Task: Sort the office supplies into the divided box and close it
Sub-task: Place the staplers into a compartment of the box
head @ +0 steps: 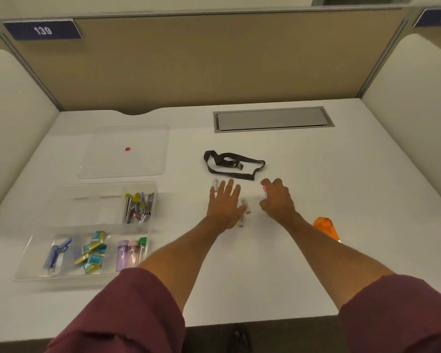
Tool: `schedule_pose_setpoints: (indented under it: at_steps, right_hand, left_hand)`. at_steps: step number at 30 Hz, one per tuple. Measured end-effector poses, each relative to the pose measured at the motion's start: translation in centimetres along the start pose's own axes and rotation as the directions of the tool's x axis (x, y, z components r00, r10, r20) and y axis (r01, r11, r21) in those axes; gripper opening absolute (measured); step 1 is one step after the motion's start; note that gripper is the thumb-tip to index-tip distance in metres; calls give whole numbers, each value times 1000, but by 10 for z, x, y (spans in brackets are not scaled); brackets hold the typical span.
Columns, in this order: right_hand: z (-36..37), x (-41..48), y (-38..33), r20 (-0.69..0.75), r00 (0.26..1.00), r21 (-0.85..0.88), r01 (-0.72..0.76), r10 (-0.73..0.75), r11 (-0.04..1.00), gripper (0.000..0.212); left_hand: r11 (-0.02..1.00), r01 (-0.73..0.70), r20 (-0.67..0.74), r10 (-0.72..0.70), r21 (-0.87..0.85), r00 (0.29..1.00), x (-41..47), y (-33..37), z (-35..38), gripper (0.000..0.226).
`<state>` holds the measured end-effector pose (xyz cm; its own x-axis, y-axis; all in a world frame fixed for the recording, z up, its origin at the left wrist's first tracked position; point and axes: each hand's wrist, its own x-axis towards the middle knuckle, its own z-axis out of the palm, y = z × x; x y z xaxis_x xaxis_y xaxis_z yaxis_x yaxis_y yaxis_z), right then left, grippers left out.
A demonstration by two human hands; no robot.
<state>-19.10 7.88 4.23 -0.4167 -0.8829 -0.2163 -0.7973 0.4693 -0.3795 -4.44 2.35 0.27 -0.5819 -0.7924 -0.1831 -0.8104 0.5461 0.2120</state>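
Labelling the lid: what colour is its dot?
Red, on the clear lid, dot; head view.

Desk (316, 187) lay bare right of the right hand (278, 200) and toward the partition. Black strap (233, 165) blocked straight ahead; divided box (87, 230) and lid (124, 151) crowded the left.

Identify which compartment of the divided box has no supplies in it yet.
The back-left compartment of the divided box appears empty. The back-right one holds metal clips, and all three front ones hold supplies.
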Motion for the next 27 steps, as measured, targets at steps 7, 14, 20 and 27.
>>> schedule_pose_setpoints:
  at_steps: [7, 14, 20, 27]
  right_hand:
    - [16, -3, -97, 10, 984, 26, 177, -177, 984, 56]
    - [50, -15, -190, 21, 945, 73, 324, -327, 943, 56]
    - [80, -26, -252, 69, 914, 139, 389, -401, 911, 51]
    - [108, -29, -293, 115, 892, 98, 428, -438, 898, 51]
  left_hand:
    - [996, 83, -104, -80, 32, 991, -32, -77, -31, 67]
    - [977, 213, -155, -211, -3, 965, -79, -163, -54, 73]
    - [957, 281, -134, -289, -75, 948, -110, -221, -52, 78]
    - [958, 270, -43, -275, -97, 960, -125, -261, -38, 86]
